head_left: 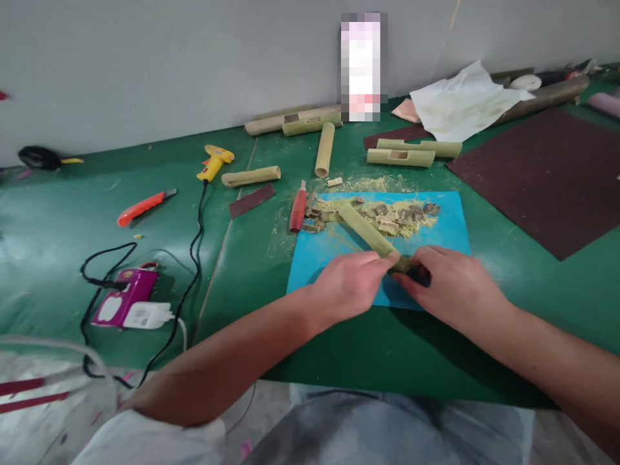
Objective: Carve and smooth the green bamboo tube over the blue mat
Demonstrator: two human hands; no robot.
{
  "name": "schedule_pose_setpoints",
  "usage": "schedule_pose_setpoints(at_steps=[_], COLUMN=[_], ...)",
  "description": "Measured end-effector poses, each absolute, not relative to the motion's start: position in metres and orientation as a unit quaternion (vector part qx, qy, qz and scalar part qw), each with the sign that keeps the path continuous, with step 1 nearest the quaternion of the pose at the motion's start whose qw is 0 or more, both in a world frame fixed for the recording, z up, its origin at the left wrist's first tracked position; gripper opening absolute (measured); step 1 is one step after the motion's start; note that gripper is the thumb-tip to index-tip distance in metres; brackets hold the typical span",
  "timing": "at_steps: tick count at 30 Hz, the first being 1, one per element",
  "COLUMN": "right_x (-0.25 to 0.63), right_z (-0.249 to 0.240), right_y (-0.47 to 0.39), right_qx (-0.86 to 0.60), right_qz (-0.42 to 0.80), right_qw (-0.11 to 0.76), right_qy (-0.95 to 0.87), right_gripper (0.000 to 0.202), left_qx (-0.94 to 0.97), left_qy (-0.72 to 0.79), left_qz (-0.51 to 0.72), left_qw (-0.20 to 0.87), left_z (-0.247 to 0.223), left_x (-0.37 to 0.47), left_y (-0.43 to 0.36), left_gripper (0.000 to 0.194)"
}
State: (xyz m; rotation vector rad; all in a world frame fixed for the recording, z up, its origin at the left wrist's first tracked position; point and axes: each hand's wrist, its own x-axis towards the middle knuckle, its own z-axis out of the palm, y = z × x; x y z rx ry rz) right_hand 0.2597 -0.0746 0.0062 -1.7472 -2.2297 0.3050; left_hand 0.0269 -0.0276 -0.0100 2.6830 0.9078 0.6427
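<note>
A pale green bamboo tube (365,229) slants over a blue sheet (320,258), its near end between my two hands. My left hand (356,281) is closed around the tube close to that end. At the very tip, my right hand (450,278) is closed with thumb and fingers curled; a dark patch shows between them, too shadowed to identify. Bamboo shavings and dark scraps (416,216) lie heaped on the sheet beyond the tube. At the sheet's left edge rests a red-handled blade tool (298,210).
Cut bamboo tubes (400,157) lie toward the back. To the left are a yellow glue gun (213,165) with a black cord, an orange utility knife (145,208) and a purple power strip (128,297). A large dark brown sheet (547,174) covers the right side.
</note>
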Motion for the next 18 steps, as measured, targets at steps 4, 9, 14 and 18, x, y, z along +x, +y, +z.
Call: schedule_pose_setpoints(at_steps=[4, 9, 14, 18], right_x=[0.2593, 0.2586, 0.2584, 0.2584], right_z=[0.0054, 0.0034, 0.0050, 0.0069], right_y=[-0.0748, -0.0749, -0.0748, -0.0747], right_qx=[-0.606, -0.599, -0.615, -0.607], right_qz=[0.103, 0.086, 0.110, 0.109], right_qw=[0.142, 0.138, 0.120, 0.128], right_qy=[-0.776, -0.784, -0.771, -0.777], right_gripper=[0.030, 0.026, 0.026, 0.022], left_qx=[0.905, 0.918, 0.909, 0.926], left_qy=[0.339, 0.293, 0.320, 0.285], left_qz=[0.240, 0.228, 0.256, 0.220], left_qw=[0.096, 0.140, 0.075, 0.115], left_z=[-0.0090, -0.0099, -0.0108, -0.0084], left_x=[0.0277, 0.0326, 0.0335, 0.0335], left_y=[-0.0311, -0.0353, -0.0329, -0.0362], left_gripper=[0.040, 0.039, 0.038, 0.041])
